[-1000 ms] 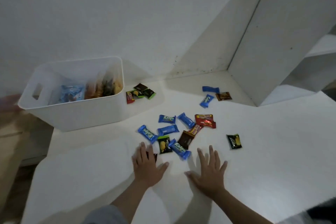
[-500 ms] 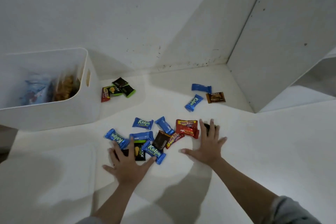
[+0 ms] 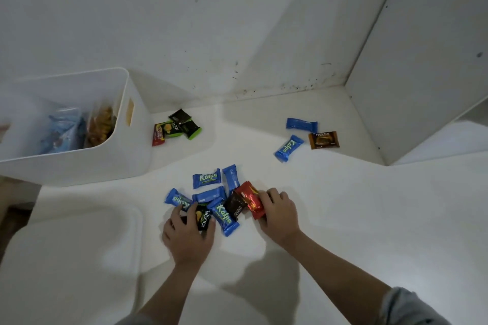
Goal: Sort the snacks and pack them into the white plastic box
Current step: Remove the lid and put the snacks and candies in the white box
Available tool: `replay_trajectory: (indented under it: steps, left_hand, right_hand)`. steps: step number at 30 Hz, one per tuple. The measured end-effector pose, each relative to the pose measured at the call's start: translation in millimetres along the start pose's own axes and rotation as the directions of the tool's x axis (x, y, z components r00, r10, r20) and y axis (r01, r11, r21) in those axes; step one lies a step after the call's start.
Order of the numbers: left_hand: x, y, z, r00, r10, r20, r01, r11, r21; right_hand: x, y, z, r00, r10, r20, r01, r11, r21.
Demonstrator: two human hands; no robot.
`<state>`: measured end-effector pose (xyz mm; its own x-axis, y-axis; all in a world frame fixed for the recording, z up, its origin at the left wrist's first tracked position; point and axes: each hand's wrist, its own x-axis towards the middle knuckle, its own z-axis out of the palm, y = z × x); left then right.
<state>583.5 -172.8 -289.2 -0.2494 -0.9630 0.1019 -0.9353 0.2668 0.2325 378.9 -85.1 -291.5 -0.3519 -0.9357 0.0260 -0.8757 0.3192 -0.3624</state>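
Both hands, left hand (image 3: pixel 188 237) and right hand (image 3: pixel 279 212), cup the snack pile (image 3: pixel 219 203) between them; white plastic box (image 3: pixel 79 163) lies up-left, nearer the left.

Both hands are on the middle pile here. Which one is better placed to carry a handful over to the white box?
Probably the left hand. It rests on the pile's left edge, on the side of the white plastic box, which stands to the left. The right hand, on the red packet, would have to cross over.

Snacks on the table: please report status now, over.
Left hand and right hand cup the centre snack pile. White plastic box part filled. Nothing blocking.
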Motion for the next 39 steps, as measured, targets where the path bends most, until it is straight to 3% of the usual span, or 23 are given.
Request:
replay_trajectory:
  steps: [4,8,15,22,24,26,29,31,34,37,39]
  left_hand:
    - [9,-3,-5,0.988,0.149,0.035,-0.15,0.989,0.017]
    - [19,-8,-14,0.972,0.212,0.098,-0.204,0.975,-0.082]
    - [34,-4,-57,0.993,0.115,0.006,-0.097,0.858,-0.504]
    - [107,-23,-164,0.964,-0.191,-0.184,-0.013,0.657,-0.754]
    - [140,-36,-193,0.939,-0.263,-0.222,-0.01,0.624,-0.781]
    - [174,-50,-217,0.931,-0.303,-0.202,0.034,0.623,-0.782]
    - [223,-71,-233,0.925,-0.375,0.06,0.272,0.544,-0.793]
    - [247,-86,-234,0.884,-0.382,0.269,0.436,0.47,-0.767]
    - [250,-91,-237,0.85,-0.375,0.37,0.504,0.375,-0.778]
    - [238,-90,-231,0.872,-0.415,0.259,0.449,0.468,-0.761]
    - [221,-89,-224,0.929,-0.356,0.099,0.293,0.549,-0.783]
  right_hand:
    - [-12,5,-5,0.997,0.009,0.082,-0.012,0.999,0.038]
    - [-14,1,-22,0.983,0.148,0.11,-0.174,0.942,0.286]
    - [5,-64,-70,0.968,0.216,-0.125,-0.12,0.843,0.524]
    - [71,-207,-132,0.954,0.196,-0.227,0.021,0.712,0.702]
    - [101,-247,-142,0.957,0.238,-0.164,-0.03,0.646,0.762]
    - [134,-283,-147,0.957,0.29,0.0,-0.165,0.545,0.822]
    - [176,-326,-155,0.879,0.284,0.382,-0.447,0.218,0.867]
    - [194,-342,-155,0.829,0.218,0.515,-0.541,0.077,0.838]
    - [205,-350,-148,0.816,0.157,0.556,-0.568,0.04,0.822]
    - [206,-343,-140,0.817,0.177,0.549,-0.569,0.089,0.818]
    - [202,-332,-135,0.829,0.198,0.522,-0.546,0.087,0.833]
